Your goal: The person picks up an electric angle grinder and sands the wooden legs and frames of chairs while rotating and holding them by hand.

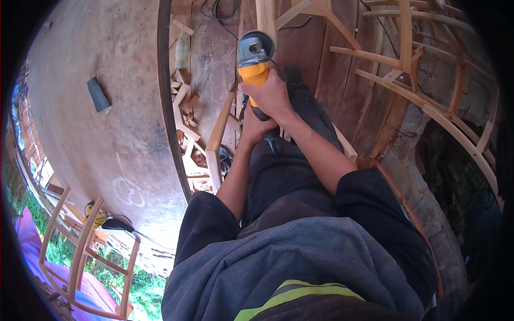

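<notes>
An angle grinder (254,73), yellow with a grey head, is held out in front of my body. Its round disc (265,38) is at the far end, over or against a pale wooden piece (265,13); I cannot tell whether they touch. My right hand (272,95) wraps around the yellow body, closed. Lower down, my left hand (256,127) is closed around the dark rear end of the tool, its fingers partly hidden. A wooden chair frame (215,142) shows beside my legs, its middle hidden by my body.
A large wooden board (128,53) on the left bears a dark flat block (98,94). Wood offcuts (187,120) litter the floor beside it. Several chair frames stand at the right (407,43), and another chair frame (83,251) is at lower left. A black cable (217,13) lies at the top.
</notes>
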`<state>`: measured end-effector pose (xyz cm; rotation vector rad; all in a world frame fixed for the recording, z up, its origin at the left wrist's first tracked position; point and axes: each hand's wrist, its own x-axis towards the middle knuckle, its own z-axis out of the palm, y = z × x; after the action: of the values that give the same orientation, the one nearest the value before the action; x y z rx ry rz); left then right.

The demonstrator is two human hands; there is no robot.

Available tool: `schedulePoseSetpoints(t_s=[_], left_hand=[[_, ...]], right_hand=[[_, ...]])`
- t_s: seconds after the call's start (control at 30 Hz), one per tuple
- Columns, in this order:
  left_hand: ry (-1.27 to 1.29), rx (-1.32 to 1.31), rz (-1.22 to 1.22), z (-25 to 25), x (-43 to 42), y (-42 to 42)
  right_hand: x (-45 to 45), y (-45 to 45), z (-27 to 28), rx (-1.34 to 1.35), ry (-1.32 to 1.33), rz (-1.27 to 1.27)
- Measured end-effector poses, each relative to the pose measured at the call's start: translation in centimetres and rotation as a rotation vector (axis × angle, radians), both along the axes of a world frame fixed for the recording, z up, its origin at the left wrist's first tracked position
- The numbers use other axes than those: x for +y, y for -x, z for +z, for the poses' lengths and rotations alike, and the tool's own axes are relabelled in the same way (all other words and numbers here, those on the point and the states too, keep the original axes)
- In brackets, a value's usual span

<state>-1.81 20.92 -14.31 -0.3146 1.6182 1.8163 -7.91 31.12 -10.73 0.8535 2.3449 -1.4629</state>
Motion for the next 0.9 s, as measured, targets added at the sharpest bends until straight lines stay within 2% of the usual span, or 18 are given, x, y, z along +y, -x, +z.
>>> schedulePoseSetpoints(t_s=[0.1,0.17,0.23,0.33,0.37,0.57,0.7,0.8,0.9], left_hand=[[0.038,0.036,-0.006,0.9,0.5,0.8],[0.212,0.161,-0.075,1.4,1.7,0.6],[0.228,0.159,-0.089,2.1,2.8,0.7],[0.432,0.096,-0.31,4.4,4.4,1.5],[0.434,0.092,-0.312,4.4,5.1,1.2],[0.576,0.172,-0.403,4.6,7.2,0.5],[0.549,0.206,-0.375,5.6,6.8,1.2],[0.472,0.147,-0.307,6.4,5.8,2.0],[0.397,0.074,-0.202,4.5,3.9,1.4]], right_hand=[[1.0,0.1,-0.2,-0.011,0.061,-0.054],[2.4,-0.9,-1.5,0.046,0.139,-0.085],[3.9,-1.4,-1.2,0.132,0.425,-0.204],[6.4,-3.3,-3.7,0.073,0.715,-0.455],[7.3,-3.9,-4.8,0.046,0.822,-0.489],[9.5,-5.2,-5.9,-0.037,1.178,-0.627],[9.2,-4.5,-4.8,-0.021,1.143,-0.559],[8.0,-3.1,-3.2,0.028,0.931,-0.422],[5.8,-1.7,-1.8,0.06,0.697,-0.258]])
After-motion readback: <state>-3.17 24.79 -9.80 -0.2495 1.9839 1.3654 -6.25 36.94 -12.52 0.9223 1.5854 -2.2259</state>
